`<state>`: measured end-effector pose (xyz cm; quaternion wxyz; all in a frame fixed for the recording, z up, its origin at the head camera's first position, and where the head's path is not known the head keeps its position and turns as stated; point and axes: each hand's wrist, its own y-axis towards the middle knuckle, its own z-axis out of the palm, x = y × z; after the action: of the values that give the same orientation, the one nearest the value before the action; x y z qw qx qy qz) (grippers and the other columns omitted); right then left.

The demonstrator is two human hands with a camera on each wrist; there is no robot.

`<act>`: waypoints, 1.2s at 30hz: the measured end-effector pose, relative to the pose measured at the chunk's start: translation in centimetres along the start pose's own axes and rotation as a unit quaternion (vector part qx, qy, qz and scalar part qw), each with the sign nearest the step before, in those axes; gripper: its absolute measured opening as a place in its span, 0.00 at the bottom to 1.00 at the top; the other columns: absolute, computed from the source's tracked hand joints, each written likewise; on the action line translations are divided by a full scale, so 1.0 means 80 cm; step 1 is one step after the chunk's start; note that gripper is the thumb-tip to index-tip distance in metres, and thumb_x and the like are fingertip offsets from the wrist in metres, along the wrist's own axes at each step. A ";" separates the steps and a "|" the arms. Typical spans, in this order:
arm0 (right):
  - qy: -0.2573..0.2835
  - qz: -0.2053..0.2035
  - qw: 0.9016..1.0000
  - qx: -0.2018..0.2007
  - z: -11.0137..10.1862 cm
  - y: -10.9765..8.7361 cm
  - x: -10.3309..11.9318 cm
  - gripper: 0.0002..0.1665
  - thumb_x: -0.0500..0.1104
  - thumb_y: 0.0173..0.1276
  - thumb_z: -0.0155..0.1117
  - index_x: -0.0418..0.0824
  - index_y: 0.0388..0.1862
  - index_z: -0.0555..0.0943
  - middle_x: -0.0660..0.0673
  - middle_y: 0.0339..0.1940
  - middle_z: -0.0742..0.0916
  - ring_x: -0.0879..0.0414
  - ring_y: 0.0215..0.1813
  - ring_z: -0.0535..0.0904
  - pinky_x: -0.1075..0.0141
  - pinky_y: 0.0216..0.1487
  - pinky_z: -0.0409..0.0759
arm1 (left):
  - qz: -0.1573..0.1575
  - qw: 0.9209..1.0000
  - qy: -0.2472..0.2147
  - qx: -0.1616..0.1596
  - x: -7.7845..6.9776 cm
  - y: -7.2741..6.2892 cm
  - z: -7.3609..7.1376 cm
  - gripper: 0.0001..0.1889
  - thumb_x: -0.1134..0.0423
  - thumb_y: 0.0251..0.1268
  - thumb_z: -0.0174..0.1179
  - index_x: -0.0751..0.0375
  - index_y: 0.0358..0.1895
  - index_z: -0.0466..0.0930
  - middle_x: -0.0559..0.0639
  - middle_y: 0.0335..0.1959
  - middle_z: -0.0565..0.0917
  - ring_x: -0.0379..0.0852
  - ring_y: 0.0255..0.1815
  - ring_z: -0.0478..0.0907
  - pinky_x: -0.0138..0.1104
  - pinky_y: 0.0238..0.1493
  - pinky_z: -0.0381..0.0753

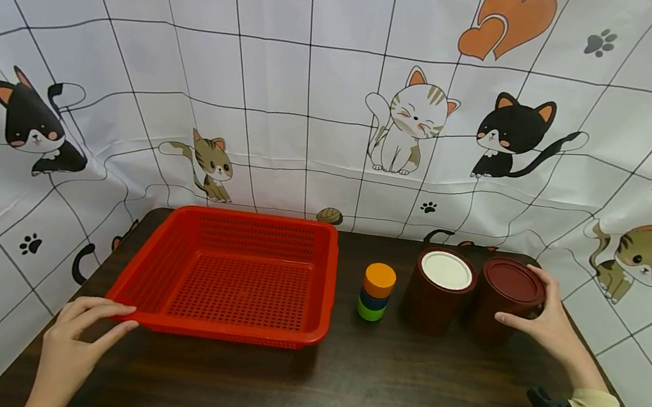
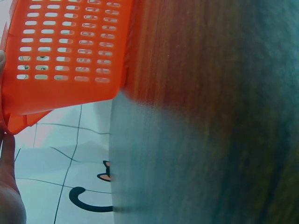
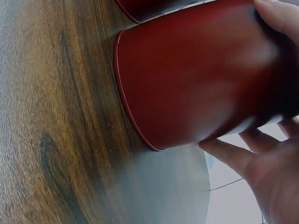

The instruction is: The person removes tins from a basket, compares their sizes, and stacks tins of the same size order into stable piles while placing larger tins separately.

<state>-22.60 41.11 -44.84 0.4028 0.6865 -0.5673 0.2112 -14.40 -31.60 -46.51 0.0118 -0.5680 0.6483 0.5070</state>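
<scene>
A red plastic basket (image 1: pixel 242 332) with a perforated bottom sits on the left of the table. At its near left corner my left hand (image 1: pixel 70 341) pinches the rim between thumb and fingers; the left wrist view shows the basket's slotted side (image 2: pixel 65 93). On the right, my right hand (image 1: pixel 555 326) grips a dark red canister (image 1: pixel 497 318) with a red lid, thumb in front and fingers behind. Seen from the right wrist, the canister (image 3: pixel 187 79) stands with its base at the tabletop. Beside it on the left is a similar canister (image 1: pixel 433 305) with a white top.
A small stack of orange, blue and green round pieces (image 1: pixel 378 284) stands between the basket and the canisters. Behind the dark wooden table (image 1: pixel 374 398) hangs a white cat-print sheet (image 1: pixel 341 94), which also lines both sides.
</scene>
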 end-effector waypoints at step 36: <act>-0.012 -0.011 0.999 0.034 -0.024 0.006 0.021 0.54 0.38 0.61 0.73 0.48 0.80 0.54 0.69 0.57 0.71 0.86 0.53 0.70 0.85 0.44 0.72 | 0.013 1.000 -0.008 0.002 0.002 0.001 -0.001 0.24 0.78 0.33 0.79 0.51 0.38 0.90 0.42 0.39 0.83 0.23 0.47 0.68 0.19 0.49 0.59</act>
<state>-22.26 41.60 -42.33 0.3745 0.7087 -0.5570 0.2175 -14.50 -31.77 -46.50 0.0116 -0.5556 0.6564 0.5103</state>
